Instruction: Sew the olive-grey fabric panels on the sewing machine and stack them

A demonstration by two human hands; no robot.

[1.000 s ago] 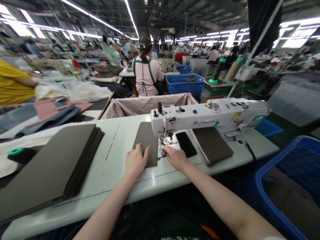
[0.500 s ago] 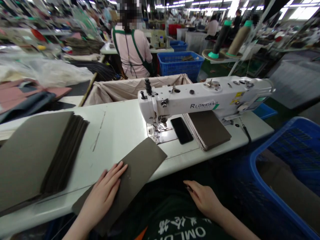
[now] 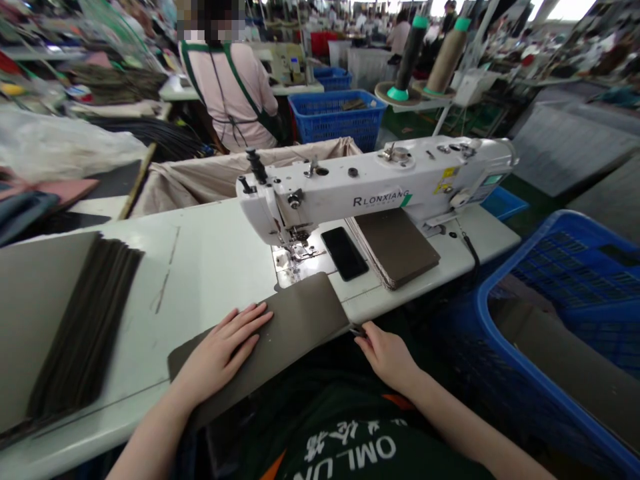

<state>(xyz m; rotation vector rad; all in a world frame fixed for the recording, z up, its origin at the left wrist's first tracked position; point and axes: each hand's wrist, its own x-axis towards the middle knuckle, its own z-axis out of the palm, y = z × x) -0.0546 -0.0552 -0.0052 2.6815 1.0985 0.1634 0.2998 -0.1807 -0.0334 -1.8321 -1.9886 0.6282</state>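
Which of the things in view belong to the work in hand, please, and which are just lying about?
Seemingly part of the work:
brown panel under the left hand
small dark tool in the right hand
sewing machine
left stack and right stack of similar panels

Apparently just lying about:
black phone
crumpled plastic sheeting

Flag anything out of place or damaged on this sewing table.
The phone looks out of place, lying between the sewing machine's head and the stacked panels, a personal item amid work. Pale specks dot the panel under the left hand.
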